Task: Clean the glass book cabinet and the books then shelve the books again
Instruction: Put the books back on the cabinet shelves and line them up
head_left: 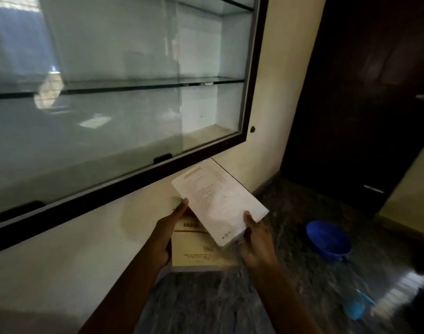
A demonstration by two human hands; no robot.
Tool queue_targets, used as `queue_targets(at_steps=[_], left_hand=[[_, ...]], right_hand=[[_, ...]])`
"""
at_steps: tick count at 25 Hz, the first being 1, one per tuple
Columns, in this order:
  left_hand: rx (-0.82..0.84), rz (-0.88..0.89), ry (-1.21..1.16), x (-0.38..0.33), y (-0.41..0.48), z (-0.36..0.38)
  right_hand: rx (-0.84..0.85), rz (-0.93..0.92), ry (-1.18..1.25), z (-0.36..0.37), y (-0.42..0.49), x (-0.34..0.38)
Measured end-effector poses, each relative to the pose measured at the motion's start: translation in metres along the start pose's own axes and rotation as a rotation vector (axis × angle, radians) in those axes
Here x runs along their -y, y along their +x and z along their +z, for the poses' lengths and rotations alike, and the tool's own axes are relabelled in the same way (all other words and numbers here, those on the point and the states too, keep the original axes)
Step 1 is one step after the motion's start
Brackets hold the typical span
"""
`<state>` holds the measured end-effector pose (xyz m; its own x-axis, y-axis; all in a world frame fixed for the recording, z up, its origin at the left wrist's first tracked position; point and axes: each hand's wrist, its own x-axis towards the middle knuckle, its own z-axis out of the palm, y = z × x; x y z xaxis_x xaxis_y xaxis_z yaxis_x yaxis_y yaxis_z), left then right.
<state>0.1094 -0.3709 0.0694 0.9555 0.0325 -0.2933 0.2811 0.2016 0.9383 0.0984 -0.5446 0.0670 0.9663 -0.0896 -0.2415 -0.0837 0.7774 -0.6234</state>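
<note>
A white book (pixel 218 201) with red printing on its cover is held tilted just below the glass book cabinet (pixel 124 97). My left hand (pixel 172 227) grips the book's left edge, thumb on top. My right hand (pixel 254 239) grips its lower right corner. Under the white book, a cream book (pixel 201 256) with dark lettering lies flat on the granite floor against the wall. The cabinet has a dark wooden frame (pixel 138 177), sliding glass panes and a glass shelf (pixel 206 80); no books show behind the glass.
A blue bowl (pixel 328 239) sits on the granite floor (pixel 206 302) to the right. A light blue object (pixel 358 307), blurred, lies near the lower right. A dark wooden door (pixel 365 92) stands at the right. The cream wall (pixel 61 261) runs below the cabinet.
</note>
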Motion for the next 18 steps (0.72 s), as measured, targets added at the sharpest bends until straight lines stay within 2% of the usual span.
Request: queue_targets(at_steps=[3, 6, 11, 15, 18], left_hand=[[-0.055, 0.009, -0.021, -0.009, 0.066, 0.029], [-0.072, 0.031, 0.023, -0.016, 0.125, 0.05], [0.084, -0.065, 0.007, -0.014, 0.191, 0.089], [-0.016, 0.05, 0.075, -0.031, 0.246, 0.118], [-0.011, 0.087, 0.098, -0.049, 0.29, 0.13]], right_hand=[[-0.077, 0.027, 0.038, -0.002, 0.057, 0.014], [-0.083, -0.007, 0.051, -0.009, 0.105, 0.028], [-0.095, -0.013, 0.096, -0.014, 0.174, 0.052], [-0.008, 0.044, 0.004, -0.026, 0.234, 0.08], [0.14, 0.191, -0.154, -0.045, 0.291, 0.12]])
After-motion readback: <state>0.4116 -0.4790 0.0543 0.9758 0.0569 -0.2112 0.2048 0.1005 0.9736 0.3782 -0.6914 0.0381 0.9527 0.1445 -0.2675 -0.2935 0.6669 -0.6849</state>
